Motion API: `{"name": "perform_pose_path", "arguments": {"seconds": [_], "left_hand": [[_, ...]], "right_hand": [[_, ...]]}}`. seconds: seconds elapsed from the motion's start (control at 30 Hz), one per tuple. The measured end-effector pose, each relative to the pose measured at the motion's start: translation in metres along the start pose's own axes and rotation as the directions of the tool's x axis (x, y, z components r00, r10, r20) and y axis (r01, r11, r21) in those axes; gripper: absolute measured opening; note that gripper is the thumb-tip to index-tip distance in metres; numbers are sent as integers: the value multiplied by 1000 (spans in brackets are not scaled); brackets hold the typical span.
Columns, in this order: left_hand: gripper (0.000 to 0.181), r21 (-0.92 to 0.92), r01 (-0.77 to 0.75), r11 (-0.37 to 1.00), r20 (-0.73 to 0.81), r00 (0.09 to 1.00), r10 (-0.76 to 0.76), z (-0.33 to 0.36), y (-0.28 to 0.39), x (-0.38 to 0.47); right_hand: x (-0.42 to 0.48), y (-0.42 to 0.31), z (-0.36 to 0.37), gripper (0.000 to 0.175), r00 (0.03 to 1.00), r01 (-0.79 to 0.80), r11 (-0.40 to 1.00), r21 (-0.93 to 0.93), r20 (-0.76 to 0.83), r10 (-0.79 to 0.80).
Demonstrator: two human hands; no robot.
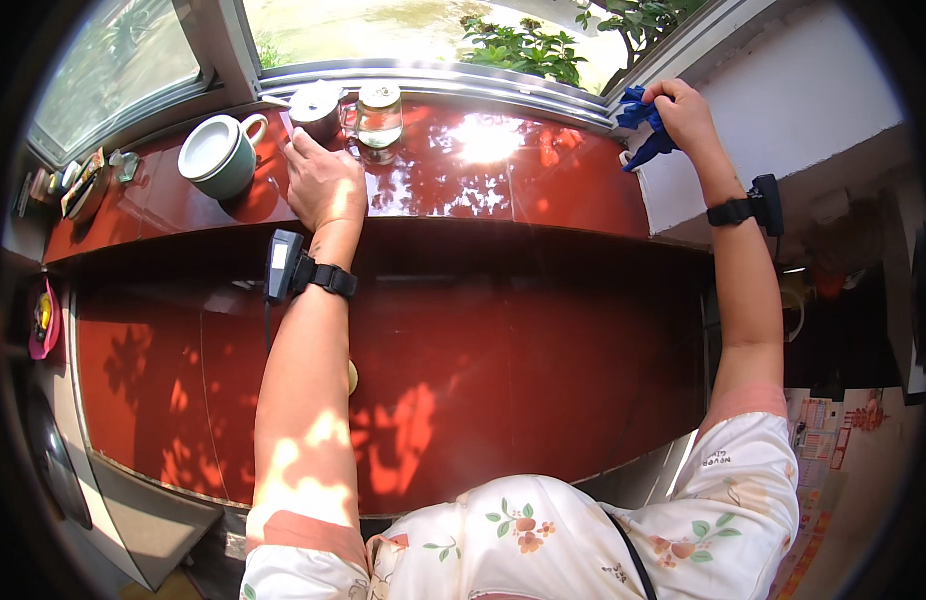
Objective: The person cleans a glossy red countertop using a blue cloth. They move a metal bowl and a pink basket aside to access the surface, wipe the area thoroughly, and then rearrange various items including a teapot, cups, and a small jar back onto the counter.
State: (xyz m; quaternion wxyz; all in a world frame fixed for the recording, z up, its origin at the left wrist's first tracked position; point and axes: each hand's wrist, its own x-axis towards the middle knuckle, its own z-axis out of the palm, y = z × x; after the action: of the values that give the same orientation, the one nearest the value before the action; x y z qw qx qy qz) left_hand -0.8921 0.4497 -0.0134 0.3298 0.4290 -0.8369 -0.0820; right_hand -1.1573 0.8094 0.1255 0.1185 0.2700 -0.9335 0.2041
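My right hand (682,112) grips a crumpled blue cloth (650,135) at the right end of the windowsill, against the white wall. My left hand (324,180) is over the glossy red sill (448,187), its fingertips just in front of a metal cup with a lid (316,109); whether they touch it I cannot tell. Close to its right stands a lidded glass mug (379,120) with clear content. A green mug with a white lid (219,157) stands left of my left hand. Both wrists wear black straps with small devices.
Window frame rails (433,75) run behind the sill. At the far left are a small glass item (123,165) and a holder with packets (85,187). Below the sill is a lower red surface (553,352), with a pink dish (45,319) to its left.
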Motion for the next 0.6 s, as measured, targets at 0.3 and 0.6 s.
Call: {"name": "perform_pose_path", "arguments": {"seconds": [0.3, 0.6], "left_hand": [[51, -54, 5, 999, 21, 1000, -4, -1, -1, -2], [46, -23, -6, 1000, 17, 1000, 6, -2, 5, -4]], "right_hand": [[-85, -24, 151, 32, 920, 381, 915, -134, -47, -390], [-70, 24, 141, 34, 986, 74, 842, -534, -85, -141]]}}
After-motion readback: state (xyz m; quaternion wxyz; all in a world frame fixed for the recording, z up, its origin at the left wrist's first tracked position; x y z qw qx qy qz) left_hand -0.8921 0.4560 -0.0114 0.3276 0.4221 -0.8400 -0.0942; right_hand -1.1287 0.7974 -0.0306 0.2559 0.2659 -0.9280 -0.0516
